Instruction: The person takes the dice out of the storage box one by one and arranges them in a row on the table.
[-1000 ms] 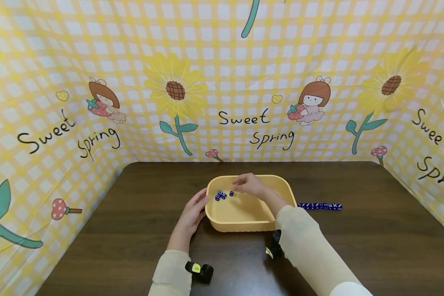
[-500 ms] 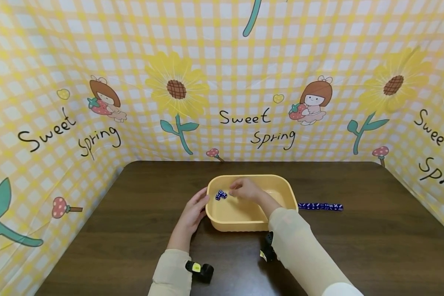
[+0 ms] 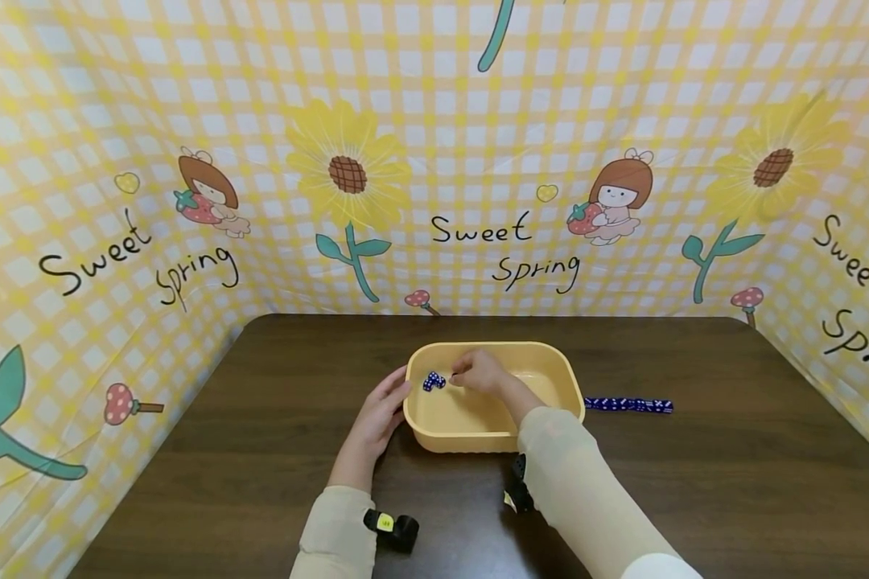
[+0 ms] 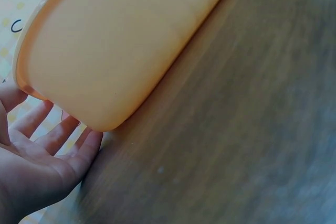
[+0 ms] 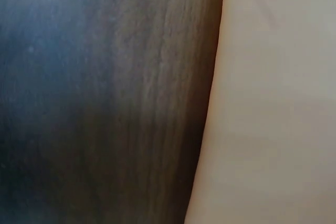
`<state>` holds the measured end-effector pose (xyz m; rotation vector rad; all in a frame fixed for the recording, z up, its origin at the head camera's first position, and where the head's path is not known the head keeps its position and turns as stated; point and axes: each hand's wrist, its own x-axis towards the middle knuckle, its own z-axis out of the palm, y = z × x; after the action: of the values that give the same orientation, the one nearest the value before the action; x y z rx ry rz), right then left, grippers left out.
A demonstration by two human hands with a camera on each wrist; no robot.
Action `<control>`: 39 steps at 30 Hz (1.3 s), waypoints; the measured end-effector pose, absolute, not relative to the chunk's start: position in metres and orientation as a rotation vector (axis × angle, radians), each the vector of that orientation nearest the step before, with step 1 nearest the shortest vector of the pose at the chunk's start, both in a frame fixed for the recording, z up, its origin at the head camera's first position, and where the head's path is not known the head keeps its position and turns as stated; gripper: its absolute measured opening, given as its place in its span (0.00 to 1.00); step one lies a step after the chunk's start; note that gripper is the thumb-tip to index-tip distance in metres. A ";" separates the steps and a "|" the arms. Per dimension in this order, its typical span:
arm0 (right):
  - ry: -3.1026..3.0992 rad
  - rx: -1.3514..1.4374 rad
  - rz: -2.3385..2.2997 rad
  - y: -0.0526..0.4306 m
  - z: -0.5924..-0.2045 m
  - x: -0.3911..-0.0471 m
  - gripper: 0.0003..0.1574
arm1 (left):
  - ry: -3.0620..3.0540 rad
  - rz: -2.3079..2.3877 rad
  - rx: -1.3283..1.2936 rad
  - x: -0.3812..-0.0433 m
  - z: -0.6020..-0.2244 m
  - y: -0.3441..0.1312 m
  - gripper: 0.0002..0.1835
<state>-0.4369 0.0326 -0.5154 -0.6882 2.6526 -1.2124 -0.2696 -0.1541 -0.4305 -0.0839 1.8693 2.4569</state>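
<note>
A yellow plastic tub (image 3: 471, 442) sits on the table. Inside, near its left wall, lies a small cluster of blue dice (image 3: 434, 381) with white dots. My left hand (image 3: 378, 414) rests against the tub's left side; in the left wrist view the fingers (image 4: 60, 132) touch the outer wall and rim. My right hand (image 3: 481, 372) reaches into the tub, just right of the cluster. Its thumb and fingers pinch a die, of which only a dark speck shows at the fingertips. The right wrist view shows the tub's outer wall (image 5: 273, 108), not the hand.
On the brown wooden table (image 3: 261, 450), a straight row of blue dice (image 3: 628, 404) extends from the tub's right side; its left end is hidden by the tub. A yellow checked cloth (image 3: 463, 145) hangs behind and at the sides.
My right hand has lowered onto the single die that lay apart from the cluster, and its fingers have closed on it. The right forearm has shifted left. My left hand stays put.
</note>
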 end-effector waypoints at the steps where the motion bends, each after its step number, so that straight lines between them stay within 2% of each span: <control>1: 2.657 -0.680 -1.203 0.032 -0.507 -0.430 0.18 | 1.868 2.459 -0.088 -0.270 -0.431 -0.154 0.23; 4: 2.665 -0.725 -1.205 0.032 -0.509 -0.430 0.16 | 1.869 2.457 -0.093 -0.270 -0.431 -0.155 0.22; 8: 2.717 -0.796 -1.169 0.032 -0.556 -0.468 0.13 | 1.864 2.457 -0.088 -0.270 -0.431 -0.155 0.23; 13: 2.730 -0.817 -1.116 0.034 -0.619 -0.519 0.14 | 1.863 2.455 -0.064 -0.270 -0.431 -0.155 0.23; 17: 2.746 -0.861 -1.092 0.035 -0.648 -0.542 0.15 | 1.868 2.453 -0.071 -0.270 -0.431 -0.155 0.23; 20: 2.771 -0.858 -1.056 0.034 -0.636 -0.530 0.14 | 1.873 2.449 -0.081 -0.270 -0.431 -0.155 0.22; 23: 2.759 -0.867 -1.061 0.035 -0.597 -0.496 0.13 | 1.875 2.447 -0.073 -0.270 -0.431 -0.155 0.22; 30: 2.790 -0.907 -1.002 0.037 -0.626 -0.519 0.12 | 1.867 2.451 -0.076 -0.270 -0.431 -0.154 0.23; 39: 2.749 -0.976 -1.004 0.036 -0.529 -0.445 0.04 | 1.868 2.450 -0.080 -0.270 -0.431 -0.155 0.23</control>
<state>-0.4445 0.0355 -0.5290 -0.9762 2.7493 -1.0036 -0.2698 -0.1545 -0.4313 -0.0802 1.8684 2.4501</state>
